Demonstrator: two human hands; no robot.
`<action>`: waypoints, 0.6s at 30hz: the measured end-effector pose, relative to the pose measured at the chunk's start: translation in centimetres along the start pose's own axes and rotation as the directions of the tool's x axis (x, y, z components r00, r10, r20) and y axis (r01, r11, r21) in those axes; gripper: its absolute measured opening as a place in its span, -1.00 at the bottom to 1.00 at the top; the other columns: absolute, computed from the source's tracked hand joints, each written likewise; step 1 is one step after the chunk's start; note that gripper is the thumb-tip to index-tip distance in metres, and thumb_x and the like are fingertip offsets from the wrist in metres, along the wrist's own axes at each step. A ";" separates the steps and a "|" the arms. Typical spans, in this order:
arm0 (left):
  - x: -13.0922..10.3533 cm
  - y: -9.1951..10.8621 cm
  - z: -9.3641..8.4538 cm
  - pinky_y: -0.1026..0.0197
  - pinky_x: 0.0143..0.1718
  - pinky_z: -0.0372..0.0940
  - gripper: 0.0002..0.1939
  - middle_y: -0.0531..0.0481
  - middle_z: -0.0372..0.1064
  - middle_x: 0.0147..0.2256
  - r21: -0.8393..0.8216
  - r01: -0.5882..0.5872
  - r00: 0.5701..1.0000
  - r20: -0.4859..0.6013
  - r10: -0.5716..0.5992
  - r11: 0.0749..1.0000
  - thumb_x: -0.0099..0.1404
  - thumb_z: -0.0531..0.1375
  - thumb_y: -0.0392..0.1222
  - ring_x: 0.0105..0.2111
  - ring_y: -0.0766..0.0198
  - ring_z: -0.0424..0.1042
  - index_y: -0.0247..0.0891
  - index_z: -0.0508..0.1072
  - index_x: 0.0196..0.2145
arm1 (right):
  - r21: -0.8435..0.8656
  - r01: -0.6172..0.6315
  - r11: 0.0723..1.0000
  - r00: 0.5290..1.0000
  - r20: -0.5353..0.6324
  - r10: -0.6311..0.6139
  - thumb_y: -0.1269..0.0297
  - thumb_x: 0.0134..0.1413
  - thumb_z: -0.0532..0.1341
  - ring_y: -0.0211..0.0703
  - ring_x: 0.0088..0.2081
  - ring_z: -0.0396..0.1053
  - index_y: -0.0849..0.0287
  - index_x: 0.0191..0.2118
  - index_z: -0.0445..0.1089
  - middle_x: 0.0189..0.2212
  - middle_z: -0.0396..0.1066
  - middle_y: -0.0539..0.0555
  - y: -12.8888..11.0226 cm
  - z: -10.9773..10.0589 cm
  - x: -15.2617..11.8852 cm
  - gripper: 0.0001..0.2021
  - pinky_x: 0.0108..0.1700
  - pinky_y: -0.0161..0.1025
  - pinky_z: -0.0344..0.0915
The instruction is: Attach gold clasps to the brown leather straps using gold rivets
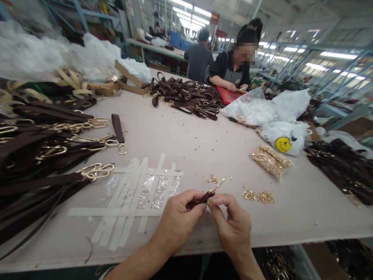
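Taped plastic patch (landmark): white tape strips (136,186) crossed over clear film on the tabletop (180,147).
Left hand (177,217): mine, right of the patch, grasping a dark-brown strap (205,196).
Right hand (234,222): mine, farther right of the patch, thumb and forefinger pinched at the strap's end; whether they also grip a separate fitting, I cannot tell.
Strap in hand: right of the patch, between my hands, gold-coloured hardware (219,184) projecting from its end.
Loose gold fittings (265,196): well right of the patch, in small heaps.
Bagged gold fittings (271,161): beyond those heaps, right of the patch.
Ringed straps (43,142): stacked left of the patch.
Progress: judged partway through this strap; hardware is present, but its fastening cannot be confirmed. Loose fittings remain unattached; completion of the stacked straps is uncertain.
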State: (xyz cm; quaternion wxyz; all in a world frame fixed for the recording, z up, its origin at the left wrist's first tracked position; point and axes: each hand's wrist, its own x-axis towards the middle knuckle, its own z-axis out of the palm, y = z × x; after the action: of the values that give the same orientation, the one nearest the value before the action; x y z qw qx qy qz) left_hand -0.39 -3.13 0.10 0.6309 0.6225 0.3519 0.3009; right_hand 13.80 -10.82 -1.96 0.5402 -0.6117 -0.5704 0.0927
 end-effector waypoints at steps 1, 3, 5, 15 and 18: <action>-0.1 0.0 0.0 0.25 -0.17 0.30 -0.76 0.08 0.57 -0.28 0.018 -0.016 1.000 -0.002 0.016 1.000 0.21 0.19 -0.36 -0.24 0.23 0.49 -0.14 0.60 -0.22 | 0.012 -0.001 1.000 1.000 -0.007 0.001 0.50 0.18 0.22 -0.26 -0.21 0.46 0.06 -0.24 0.38 -0.29 0.49 -0.04 0.1 0.1 -0.2 -0.85 -0.11 -0.33 0.38; -0.2 0.1 0.1 0.25 -0.17 0.30 -0.74 0.10 0.57 -0.29 0.057 -0.042 0.999 0.006 0.042 0.997 0.22 0.20 -0.37 -0.25 0.25 0.50 -0.12 0.61 -0.21 | 0.032 0.009 0.999 0.999 -0.037 -0.008 0.51 0.18 0.22 -0.27 -0.20 0.46 0.06 -0.26 0.38 -0.30 0.48 -0.05 0.2 0.2 -0.5 -0.84 -0.10 -0.34 0.38; -0.2 0.3 0.1 0.25 -0.20 0.30 -0.72 0.12 0.57 -0.32 0.078 -0.051 0.999 0.015 0.050 0.996 0.24 0.19 -0.37 -0.28 0.26 0.49 -0.09 0.61 -0.18 | 0.035 0.020 0.999 0.998 -0.060 -0.017 0.53 0.17 0.23 -0.29 -0.20 0.45 0.06 -0.27 0.38 -0.30 0.48 -0.06 0.3 0.3 -0.7 -0.83 -0.07 -0.34 0.37; -0.8 0.6 0.8 0.26 -0.28 0.30 -0.73 0.10 0.56 -0.37 0.083 -0.042 0.999 0.002 0.042 0.996 0.23 0.21 -0.38 -0.34 0.26 0.47 -0.12 0.62 -0.18 | 0.049 0.016 0.999 0.999 -0.034 -0.014 0.54 0.16 0.22 -0.28 -0.20 0.45 0.08 -0.31 0.38 -0.29 0.48 -0.04 -0.5 -0.5 -0.7 -0.83 -0.07 -0.32 0.36; -1.1 0.8 0.9 0.28 -0.23 0.31 -0.69 0.10 0.57 -0.30 0.142 -0.156 0.987 -0.025 0.161 0.978 0.25 0.21 -0.41 -0.29 0.28 0.48 -0.08 0.61 -0.16 | 0.116 -0.061 0.991 0.994 -0.085 0.071 0.49 0.15 0.25 -0.26 -0.19 0.44 0.07 -0.29 0.39 -0.30 0.46 -0.04 -0.9 -0.2 -0.8 -0.86 -0.08 -0.31 0.38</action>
State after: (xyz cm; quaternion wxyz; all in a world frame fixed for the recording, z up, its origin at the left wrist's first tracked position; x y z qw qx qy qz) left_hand -0.26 -4.50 0.96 0.5534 0.6856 0.3327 0.3361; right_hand 13.17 -11.76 -1.58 0.5954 -0.6021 -0.5192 0.1155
